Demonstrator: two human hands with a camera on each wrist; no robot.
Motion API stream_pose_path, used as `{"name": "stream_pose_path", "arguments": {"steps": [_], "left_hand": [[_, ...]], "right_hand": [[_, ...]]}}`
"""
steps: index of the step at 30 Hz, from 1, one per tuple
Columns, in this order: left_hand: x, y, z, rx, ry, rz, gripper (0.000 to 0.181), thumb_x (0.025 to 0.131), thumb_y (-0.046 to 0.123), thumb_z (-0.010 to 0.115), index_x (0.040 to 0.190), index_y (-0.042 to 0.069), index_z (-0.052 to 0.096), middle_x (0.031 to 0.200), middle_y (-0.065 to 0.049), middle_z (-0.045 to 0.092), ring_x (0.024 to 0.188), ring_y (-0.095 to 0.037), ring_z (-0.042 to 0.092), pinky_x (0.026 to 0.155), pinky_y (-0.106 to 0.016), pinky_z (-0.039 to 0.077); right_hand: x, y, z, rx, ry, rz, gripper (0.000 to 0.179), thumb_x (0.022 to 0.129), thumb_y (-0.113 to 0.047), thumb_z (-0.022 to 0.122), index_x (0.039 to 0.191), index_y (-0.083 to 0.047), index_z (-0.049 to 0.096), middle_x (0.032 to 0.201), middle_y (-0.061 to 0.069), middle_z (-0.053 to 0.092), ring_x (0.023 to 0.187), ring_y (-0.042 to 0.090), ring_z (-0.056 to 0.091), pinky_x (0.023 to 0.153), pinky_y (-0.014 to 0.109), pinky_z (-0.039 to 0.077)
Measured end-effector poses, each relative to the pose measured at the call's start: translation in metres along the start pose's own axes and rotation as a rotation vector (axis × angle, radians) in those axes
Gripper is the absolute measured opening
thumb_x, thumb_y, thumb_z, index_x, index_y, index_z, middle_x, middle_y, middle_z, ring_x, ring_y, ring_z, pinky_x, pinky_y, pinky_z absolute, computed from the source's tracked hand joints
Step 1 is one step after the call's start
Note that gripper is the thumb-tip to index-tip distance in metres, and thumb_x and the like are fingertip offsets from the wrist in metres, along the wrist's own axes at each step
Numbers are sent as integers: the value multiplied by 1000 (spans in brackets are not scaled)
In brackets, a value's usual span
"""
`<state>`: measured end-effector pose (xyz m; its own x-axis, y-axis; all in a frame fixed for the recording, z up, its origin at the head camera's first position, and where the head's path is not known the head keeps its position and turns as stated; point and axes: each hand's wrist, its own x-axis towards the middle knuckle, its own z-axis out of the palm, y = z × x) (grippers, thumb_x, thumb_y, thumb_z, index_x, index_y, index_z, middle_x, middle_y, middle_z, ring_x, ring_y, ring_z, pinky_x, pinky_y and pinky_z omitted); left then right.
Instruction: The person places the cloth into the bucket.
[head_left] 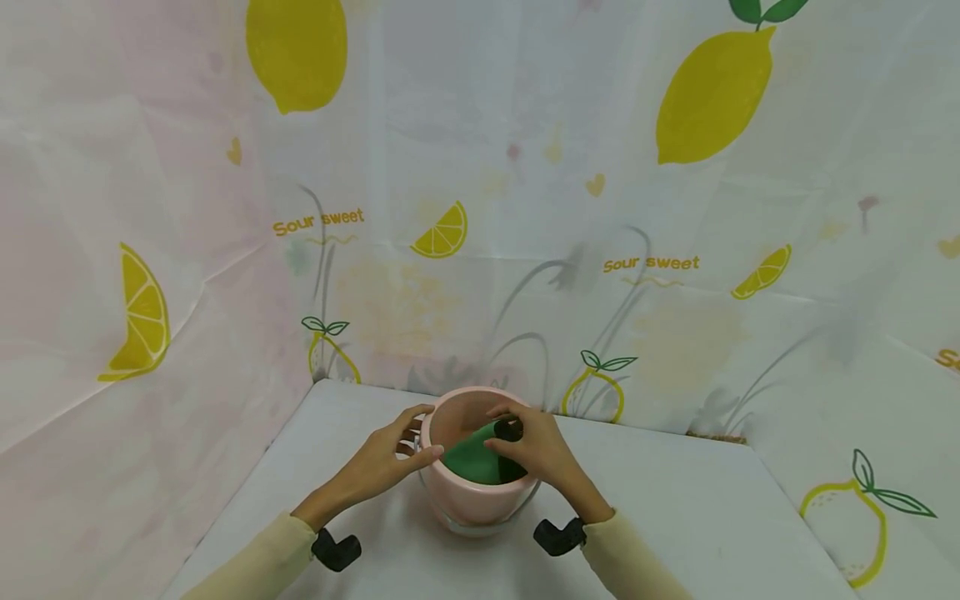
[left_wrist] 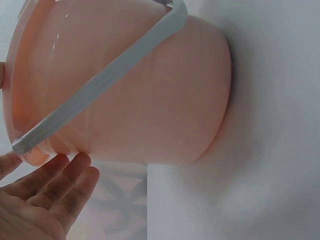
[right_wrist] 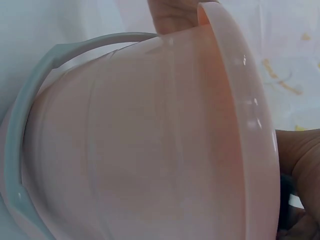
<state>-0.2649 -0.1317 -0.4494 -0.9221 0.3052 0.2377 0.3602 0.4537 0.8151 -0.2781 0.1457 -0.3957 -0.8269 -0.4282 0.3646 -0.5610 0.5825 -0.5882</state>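
Note:
A pink bucket point(head_left: 477, 502) stands upright on the white table, and its grey handle point(left_wrist: 100, 82) hangs down against the outer wall. Inside the bucket lies a green roll-like object point(head_left: 468, 460), tilted, with a dark upper end; its exact kind cannot be told. My right hand point(head_left: 538, 446) reaches over the right rim, thumb and curled fingers around that dark end. On the left side, my left hand point(head_left: 378, 461) touches the bucket at its rim, with fairly straight fingers point(left_wrist: 75, 182) against the outside below the rim. The bucket hides the lower part of the green object.
The white tabletop point(head_left: 660, 508) extends to both sides of the bucket. Behind it and at the sides hangs a pale backdrop point(head_left: 480, 308) printed with lemons. A black wrist mount point(head_left: 336, 550) sits on the left sleeve, another point(head_left: 559, 537) on the right.

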Motion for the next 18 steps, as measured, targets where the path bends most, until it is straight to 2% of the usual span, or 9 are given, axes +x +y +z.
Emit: {"name": "stream_pose_path", "arguments": {"steps": [4, 8, 15, 18], "left_hand": [[2, 1, 0, -1, -2, 15, 65, 97, 45, 71, 153, 29, 42, 133, -6, 63, 109, -14, 64, 93, -36, 55], [1, 0, -4, 29, -5, 44, 64, 96, 45, 72, 152, 29, 44, 131, -3, 64, 107, -13, 64, 92, -38, 56], [-9, -5, -26, 170, 43, 124, 65, 98, 51, 67, 151, 20, 47, 130, -1, 64, 112, -15, 64, 93, -40, 54], [-18, -7, -40, 239, 71, 147, 63, 98, 51, 67, 149, 19, 50, 133, -1, 63, 114, -17, 64, 92, -40, 55]], "right_hand": [[-3, 1, -7, 84, 8, -16, 31, 90, -16, 82, 119, -9, 71, 111, 12, 73, 97, 25, 73, 83, 37, 60], [-10, 4, -15, 125, 63, -11, 29, 91, -16, 81, 118, -8, 72, 110, 11, 74, 94, 22, 73, 82, 33, 60], [-32, 16, -41, 67, 211, -61, 28, 87, -9, 83, 113, -3, 73, 105, 10, 74, 90, 24, 73, 79, 38, 61], [-48, 23, -56, 14, 249, -40, 27, 87, -10, 83, 112, -6, 73, 106, 8, 74, 91, 23, 72, 78, 38, 61]]}}
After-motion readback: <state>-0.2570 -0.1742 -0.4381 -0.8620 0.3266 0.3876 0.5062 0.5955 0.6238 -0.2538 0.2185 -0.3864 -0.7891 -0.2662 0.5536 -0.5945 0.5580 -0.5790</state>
